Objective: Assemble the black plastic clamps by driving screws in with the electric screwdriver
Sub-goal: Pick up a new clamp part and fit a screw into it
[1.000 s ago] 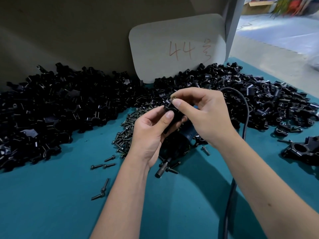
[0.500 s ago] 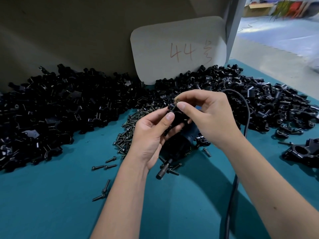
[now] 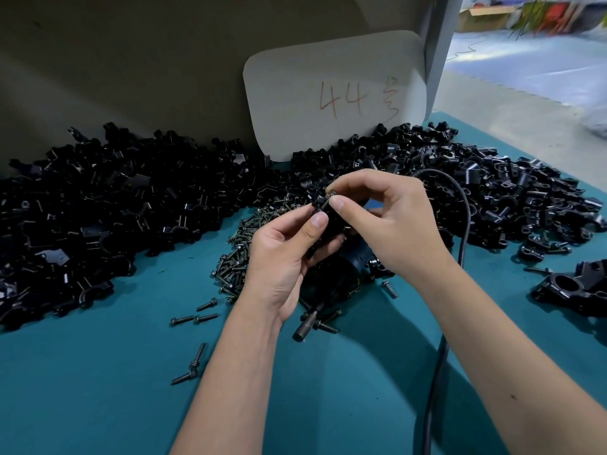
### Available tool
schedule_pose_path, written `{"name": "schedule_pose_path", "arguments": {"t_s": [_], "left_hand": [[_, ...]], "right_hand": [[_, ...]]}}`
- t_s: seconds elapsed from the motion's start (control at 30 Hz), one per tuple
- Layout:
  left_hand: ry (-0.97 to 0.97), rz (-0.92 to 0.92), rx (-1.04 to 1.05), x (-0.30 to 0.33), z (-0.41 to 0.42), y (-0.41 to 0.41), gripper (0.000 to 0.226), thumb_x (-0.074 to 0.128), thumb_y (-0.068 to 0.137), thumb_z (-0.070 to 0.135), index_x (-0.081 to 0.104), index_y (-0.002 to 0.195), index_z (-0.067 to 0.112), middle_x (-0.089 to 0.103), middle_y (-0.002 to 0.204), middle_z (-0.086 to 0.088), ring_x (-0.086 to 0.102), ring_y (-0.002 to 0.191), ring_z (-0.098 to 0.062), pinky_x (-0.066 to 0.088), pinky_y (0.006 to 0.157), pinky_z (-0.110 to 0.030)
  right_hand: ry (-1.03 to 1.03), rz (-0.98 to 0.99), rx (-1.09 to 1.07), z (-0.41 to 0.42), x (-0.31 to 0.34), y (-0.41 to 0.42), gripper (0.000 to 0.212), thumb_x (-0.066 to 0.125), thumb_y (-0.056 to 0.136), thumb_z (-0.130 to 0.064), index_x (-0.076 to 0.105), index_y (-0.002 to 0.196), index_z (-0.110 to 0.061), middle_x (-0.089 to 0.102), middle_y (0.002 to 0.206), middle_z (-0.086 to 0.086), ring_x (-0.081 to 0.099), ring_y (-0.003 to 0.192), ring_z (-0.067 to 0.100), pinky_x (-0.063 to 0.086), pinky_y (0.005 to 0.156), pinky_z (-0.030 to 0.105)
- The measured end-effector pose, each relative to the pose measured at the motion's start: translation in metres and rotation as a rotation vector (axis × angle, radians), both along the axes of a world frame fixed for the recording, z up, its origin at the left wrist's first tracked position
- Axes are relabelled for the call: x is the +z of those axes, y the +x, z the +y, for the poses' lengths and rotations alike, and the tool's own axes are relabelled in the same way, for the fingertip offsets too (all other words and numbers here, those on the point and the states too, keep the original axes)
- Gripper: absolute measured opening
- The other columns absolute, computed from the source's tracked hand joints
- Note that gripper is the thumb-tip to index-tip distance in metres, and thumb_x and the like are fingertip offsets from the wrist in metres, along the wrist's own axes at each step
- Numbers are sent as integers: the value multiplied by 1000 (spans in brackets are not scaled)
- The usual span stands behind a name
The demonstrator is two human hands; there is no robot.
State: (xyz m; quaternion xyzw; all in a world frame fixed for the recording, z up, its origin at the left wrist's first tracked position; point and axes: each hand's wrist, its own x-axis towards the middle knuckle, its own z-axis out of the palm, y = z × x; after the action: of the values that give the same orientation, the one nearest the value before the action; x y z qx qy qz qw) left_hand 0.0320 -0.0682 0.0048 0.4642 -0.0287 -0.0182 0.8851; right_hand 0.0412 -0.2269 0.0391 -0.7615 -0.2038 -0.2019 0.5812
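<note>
left hand (image 3: 282,257) grips black clamp (image 3: 328,221) | right hand (image 3: 391,221) pinches screw (image 3: 329,198) at clamp top

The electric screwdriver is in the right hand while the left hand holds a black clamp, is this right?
Not quite. In the head view the electric screwdriver lies on the teal table beneath the hands. The right hand pinches a screw instead; the left hand does hold the black clamp.
</note>
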Motion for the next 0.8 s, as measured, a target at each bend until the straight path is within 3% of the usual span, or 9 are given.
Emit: {"name": "schedule_pose_path", "arguments": {"t_s": [0.13, 0.27, 0.4, 0.5, 0.57, 0.67, 0.8], "left_hand": [[147, -82, 57, -2, 3, 2, 43, 79, 79, 17, 74, 117, -2, 79, 108, -17, 77, 97, -26, 63, 78, -31], [287, -141, 119, -6, 4, 4, 44, 80, 83, 12, 71, 124, -3, 75, 120, -20, 74, 109, -35, 62, 89, -42], [317, -204, 106, -8, 2, 3, 30, 78, 87, 0, 77, 116, 1, 74, 120, -18, 75, 105, -34, 63, 82, -37], [316, -206, 102, -7, -1, 1, 24, 82, 82, 12, 84, 105, 18, 78, 111, -10, 78, 95, -28, 64, 77, -32], [280, -162, 104, -4, -3, 1, 24, 82, 77, 19, 84, 101, 21, 80, 103, -7, 79, 86, -24, 63, 74, -30], [276, -130, 135, -5, -1, 2, 40, 84, 74, 22, 78, 112, 10, 80, 105, -9, 78, 94, -25, 64, 77, -34], [332, -119, 135, -7, 3, 2, 42, 85, 75, 24, 78, 114, 11, 80, 108, -10, 78, 99, -29, 64, 79, -36]], "right_hand": [[-105, -2, 7, -3, 2, -1, 1, 77, 92, -13, 76, 93, -13, 73, 86, -5, 70, 84, 16, 57, 65, 30], [-309, -10, -38, -2, 0, -1, 19, 68, 99, -23, 66, 84, -12, 62, 88, 0, 59, 85, 13, 46, 76, 22], [-372, 56, -68, 2, -1, -2, 44, 54, 106, -38, 59, 68, -16, 50, 86, 10, 49, 79, 13, 39, 73, 25], [-339, 68, -83, 1, 1, -2, 54, 42, 105, -54, 49, 61, -23, 46, 78, 6, 45, 71, 13, 37, 67, 30], [-345, 48, -54, -4, 1, 1, 53, 37, 109, -48, 50, 73, -12, 47, 79, 6, 45, 74, 15, 38, 70, 32], [-444, -2, -16, -6, -4, 4, 31, 42, 112, -25, 51, 85, -11, 47, 89, 5, 45, 88, 21, 38, 83, 30], [-465, 36, -37, 0, -7, 5, 40, 45, 111, -24, 49, 74, -9, 46, 85, 9, 45, 85, 22, 38, 80, 31]]}}
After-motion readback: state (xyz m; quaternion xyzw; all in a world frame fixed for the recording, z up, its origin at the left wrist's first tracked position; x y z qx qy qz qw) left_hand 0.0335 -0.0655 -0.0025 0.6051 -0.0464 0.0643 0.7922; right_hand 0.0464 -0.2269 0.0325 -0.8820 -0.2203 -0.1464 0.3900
